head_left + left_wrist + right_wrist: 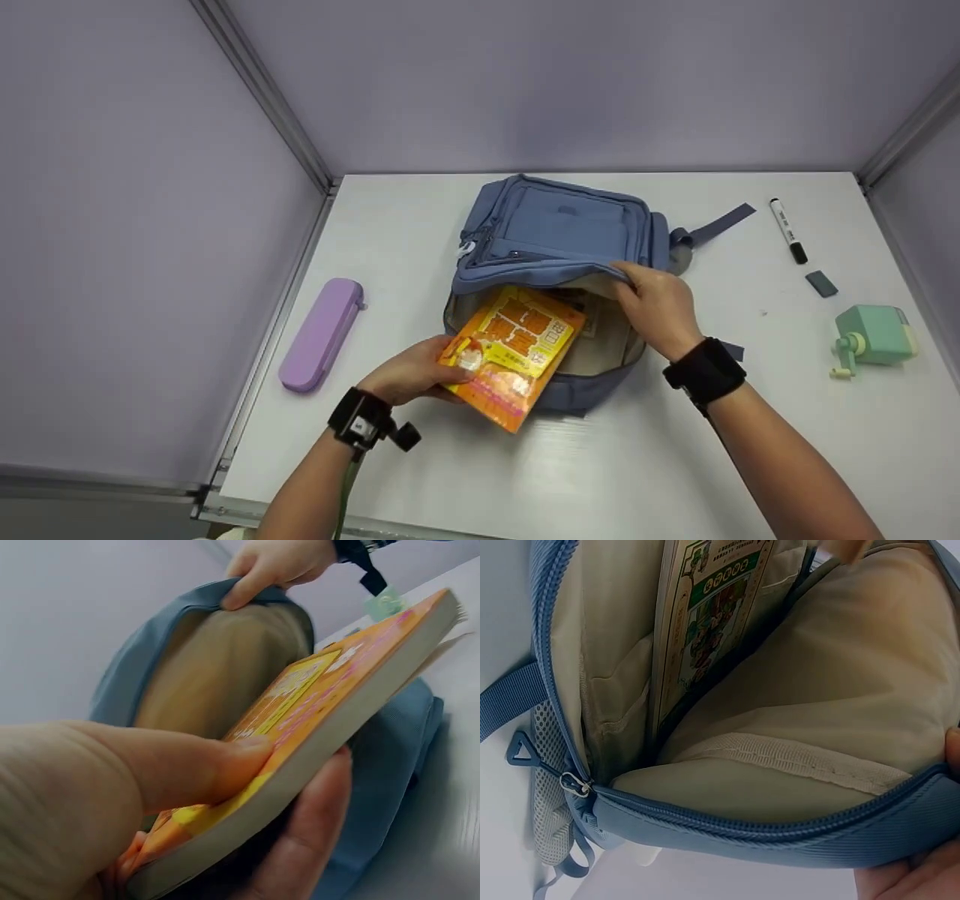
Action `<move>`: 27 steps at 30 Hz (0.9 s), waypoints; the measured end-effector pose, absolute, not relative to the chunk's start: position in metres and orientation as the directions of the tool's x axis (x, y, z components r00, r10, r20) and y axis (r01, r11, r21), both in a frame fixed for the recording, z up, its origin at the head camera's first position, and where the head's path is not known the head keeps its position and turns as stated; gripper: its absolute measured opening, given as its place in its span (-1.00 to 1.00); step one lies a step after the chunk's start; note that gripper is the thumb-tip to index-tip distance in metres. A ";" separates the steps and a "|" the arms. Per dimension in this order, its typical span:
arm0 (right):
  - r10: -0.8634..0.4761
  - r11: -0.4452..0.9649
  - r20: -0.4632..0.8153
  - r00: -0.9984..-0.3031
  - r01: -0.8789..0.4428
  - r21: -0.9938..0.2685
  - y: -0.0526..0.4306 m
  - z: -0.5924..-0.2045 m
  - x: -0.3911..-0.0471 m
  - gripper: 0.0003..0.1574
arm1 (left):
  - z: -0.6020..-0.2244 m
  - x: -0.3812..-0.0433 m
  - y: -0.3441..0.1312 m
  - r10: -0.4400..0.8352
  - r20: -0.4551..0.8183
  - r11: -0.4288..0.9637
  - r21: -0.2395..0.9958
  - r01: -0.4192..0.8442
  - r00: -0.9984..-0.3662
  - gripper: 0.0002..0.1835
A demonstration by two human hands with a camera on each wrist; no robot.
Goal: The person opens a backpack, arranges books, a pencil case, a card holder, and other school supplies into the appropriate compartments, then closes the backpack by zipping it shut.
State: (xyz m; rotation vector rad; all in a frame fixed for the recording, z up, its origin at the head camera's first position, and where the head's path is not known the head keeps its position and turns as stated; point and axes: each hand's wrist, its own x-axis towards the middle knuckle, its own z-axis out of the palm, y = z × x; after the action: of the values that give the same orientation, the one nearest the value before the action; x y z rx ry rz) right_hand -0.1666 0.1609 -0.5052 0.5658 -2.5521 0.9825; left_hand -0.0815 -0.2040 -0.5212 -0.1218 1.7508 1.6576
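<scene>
A blue backpack (566,221) lies on the table with its main compartment unzipped, the mouth facing the person. My left hand (416,371) pinches an orange and yellow book (517,352) by its left edge, thumb on the cover and fingers beneath, as the wrist view shows. The book's far end overlaps the bag's opening. With thumb and fingers my right hand (660,307) grips the upper rim of the opening and holds it raised. Inside, against the beige lining (840,682), stands another book (712,615) with a green and cream cover, seen in the right wrist view.
To the left lies a purple pencil case (322,335). On the right are a black-capped white marker (787,231), a dark eraser-like block (822,283) and a green pencil sharpener with a crank (876,336). A strap (724,225) extends from the bag. Panels (555,90) enclose the table.
</scene>
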 end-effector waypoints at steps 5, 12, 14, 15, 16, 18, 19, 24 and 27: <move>-0.240 0.680 0.440 -0.865 -0.473 -0.560 0.163 -0.505 -0.166 -0.69 | -0.522 -0.109 -0.168 0.354 -0.563 0.150 0.822 -0.549 -0.747 -0.39; -0.250 0.666 0.405 -0.879 -0.460 -0.587 0.164 -0.505 -0.164 -0.67 | -0.533 -0.134 -0.124 0.281 -0.559 0.006 0.814 -0.581 -0.780 -0.39; -0.255 0.666 0.394 -0.883 -0.456 -0.591 0.164 -0.505 -0.163 -0.67 | -0.537 -0.139 -0.113 0.270 -0.538 -0.009 0.828 -0.560 -0.799 -0.33; -0.255 0.666 0.391 -0.885 -0.453 -0.593 0.165 -0.505 -0.163 -0.67 | -0.540 -0.142 -0.108 0.267 -0.523 -0.015 0.837 -0.546 -0.809 -0.28; -0.254 0.665 0.388 -0.886 -0.452 -0.595 0.165 -0.505 -0.162 -0.66 | -0.542 -0.145 -0.104 0.265 -0.509 -0.019 0.847 -0.532 -0.819 -0.22; -0.251 0.666 0.389 -0.887 -0.450 -0.596 0.166 -0.506 -0.162 -0.66 | -0.546 -0.151 -0.098 0.257 -0.485 -0.031 0.861 -0.508 -0.836 -0.12; -0.249 0.666 0.390 -0.887 -0.449 -0.595 0.166 -0.506 -0.162 -0.66 | -0.549 -0.154 -0.095 0.250 -0.475 -0.033 0.867 -0.497 -0.844 -0.09; -0.256 0.664 0.397 -0.881 -0.459 -0.590 0.166 -0.506 -0.162 -0.65 | -0.559 -0.168 -0.088 0.205 -0.454 -0.049 0.880 -0.472 -0.867 -0.13; -0.258 0.666 0.402 -0.878 -0.463 -0.585 0.166 -0.507 -0.161 -0.65 | -0.564 -0.174 -0.088 0.172 -0.452 -0.045 0.884 -0.465 -0.876 -0.25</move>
State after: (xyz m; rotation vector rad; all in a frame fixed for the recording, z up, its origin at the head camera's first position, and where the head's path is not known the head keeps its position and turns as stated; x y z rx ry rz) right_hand -0.1609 0.1658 -0.5070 0.5771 -2.5983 1.0272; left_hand -0.1742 -0.0884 -0.5643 -0.3094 1.8067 1.9716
